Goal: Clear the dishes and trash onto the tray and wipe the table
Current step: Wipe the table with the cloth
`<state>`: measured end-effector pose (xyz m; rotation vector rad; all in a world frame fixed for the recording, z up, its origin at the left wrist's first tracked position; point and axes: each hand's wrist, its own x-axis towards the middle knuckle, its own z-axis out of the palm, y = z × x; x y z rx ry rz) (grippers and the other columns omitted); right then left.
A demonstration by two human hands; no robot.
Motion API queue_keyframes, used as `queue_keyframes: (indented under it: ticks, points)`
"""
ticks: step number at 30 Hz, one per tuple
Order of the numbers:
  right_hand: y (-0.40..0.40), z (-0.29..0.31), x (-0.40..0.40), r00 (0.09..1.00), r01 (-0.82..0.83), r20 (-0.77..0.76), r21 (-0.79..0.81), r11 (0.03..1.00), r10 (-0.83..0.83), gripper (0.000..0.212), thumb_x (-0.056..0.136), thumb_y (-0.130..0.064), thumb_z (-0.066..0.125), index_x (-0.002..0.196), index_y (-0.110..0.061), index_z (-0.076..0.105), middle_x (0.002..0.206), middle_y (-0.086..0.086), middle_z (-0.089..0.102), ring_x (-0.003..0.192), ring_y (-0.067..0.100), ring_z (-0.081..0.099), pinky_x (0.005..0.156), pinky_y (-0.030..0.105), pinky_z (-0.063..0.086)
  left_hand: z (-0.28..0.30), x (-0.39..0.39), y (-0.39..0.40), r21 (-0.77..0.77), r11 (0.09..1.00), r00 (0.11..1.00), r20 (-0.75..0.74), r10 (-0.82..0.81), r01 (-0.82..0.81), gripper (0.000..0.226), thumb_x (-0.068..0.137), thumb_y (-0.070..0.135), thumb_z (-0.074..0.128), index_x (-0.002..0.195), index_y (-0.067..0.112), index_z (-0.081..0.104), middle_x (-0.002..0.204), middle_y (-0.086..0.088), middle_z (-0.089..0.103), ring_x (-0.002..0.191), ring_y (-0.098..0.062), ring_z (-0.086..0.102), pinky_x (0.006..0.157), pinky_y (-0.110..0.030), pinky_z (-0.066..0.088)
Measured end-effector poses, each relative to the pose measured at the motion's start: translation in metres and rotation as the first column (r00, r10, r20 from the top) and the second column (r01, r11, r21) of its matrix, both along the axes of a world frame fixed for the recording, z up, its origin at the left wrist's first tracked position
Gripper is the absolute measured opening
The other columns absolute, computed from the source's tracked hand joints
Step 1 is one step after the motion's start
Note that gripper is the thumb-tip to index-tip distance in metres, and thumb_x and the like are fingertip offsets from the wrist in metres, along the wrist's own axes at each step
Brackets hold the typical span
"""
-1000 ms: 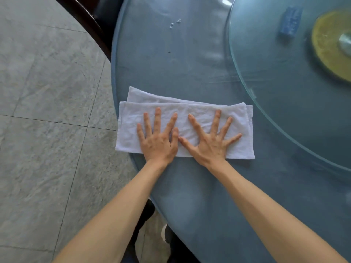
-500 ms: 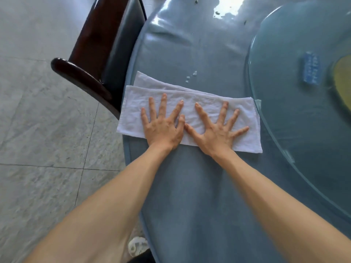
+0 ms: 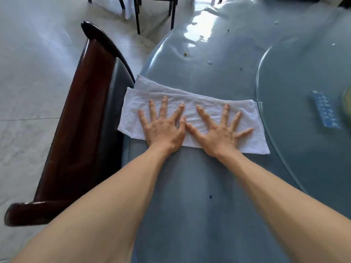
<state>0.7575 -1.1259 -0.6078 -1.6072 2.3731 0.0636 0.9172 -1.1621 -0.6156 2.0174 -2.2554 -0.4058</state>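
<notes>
One white cloth (image 3: 191, 118), folded into a long strip with a second layer showing along its far edge, is seen lying flat near the left edge of the round blue-grey tabletop (image 3: 190, 186). Two hands are counted upon it. The left hand (image 3: 163, 128) is laid palm down on the left half of the cloth, and the right hand (image 3: 220, 133) is laid palm down on the right half; in each case the grip is spread wide, fingers straight and apart, pressed flat on the fabric with nothing clasped. The two thumbs are seen almost touching at the middle of the cloth. One glass turntable (image 3: 284, 130) is raised over the right part of the tabletop, its rim just beside the right end of the cloth. One blue rectangular item (image 3: 325, 110) is seen through or on the glass; pale marks are printed on it, but no writing can be read. A yellow shape is cut off at the right border beside it. About five small crumbs or droplets (image 3: 210, 63) are scattered on the tabletop beyond the cloth, and one dark speck (image 3: 210, 197) lies between the forearms. One dark wooden chair (image 3: 79, 130) with a padded back stands against the tabletop's left edge, close beside the left end of the cloth. More chair legs (image 3: 154, 14) are noted on the pale tiled floor (image 3: 34, 73) at the top.
</notes>
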Motion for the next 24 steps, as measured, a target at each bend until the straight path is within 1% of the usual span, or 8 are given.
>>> queue_keyframes:
  ticks: [4, 13, 24]
  points:
    - [-0.041, -0.002, -0.002, 0.997, 0.071, -0.008, -0.006, 0.997, -0.072, 0.081, 0.065, -0.106, 0.009, 0.140, -0.080, -0.010, 0.171, 0.004, -0.027, 0.152, 0.047, -0.027, 0.104, 0.086, -0.013, -0.002, -0.005, -0.052, -0.002, 0.998, 0.998, -0.008, -0.062, 0.062, 0.053, 0.099, 0.064, 0.013, 0.152, 0.063, 0.006, 0.170, 0.009, -0.008, 0.155, -0.032, -0.018, 0.118, -0.063, -0.015]
    - [-0.126, 0.001, -0.008, 0.971, 0.241, -0.003, -0.002, 0.971, -0.241, 0.081, 0.066, -0.105, 0.010, 0.141, -0.080, -0.009, 0.171, 0.004, -0.026, 0.153, 0.047, -0.027, 0.104, 0.086, -0.013, -0.002, -0.021, -0.160, 0.019, 0.976, 0.976, -0.016, -0.218, 0.219, 0.053, 0.099, 0.065, 0.012, 0.151, 0.063, 0.004, 0.170, 0.009, -0.010, 0.155, -0.032, -0.019, 0.119, -0.061, -0.015]
    - [-0.218, 0.003, -0.027, 0.942, 0.337, -0.011, 0.007, 0.942, -0.336, 0.081, 0.068, -0.105, 0.012, 0.142, -0.079, -0.008, 0.170, 0.009, -0.026, 0.153, 0.048, -0.026, 0.104, 0.087, -0.010, -0.004, -0.047, -0.266, 0.006, 0.941, 0.941, 0.009, -0.337, 0.337, 0.055, 0.098, 0.064, 0.009, 0.152, 0.061, 0.000, 0.170, 0.006, -0.011, 0.155, -0.036, -0.016, 0.119, -0.064, -0.012]
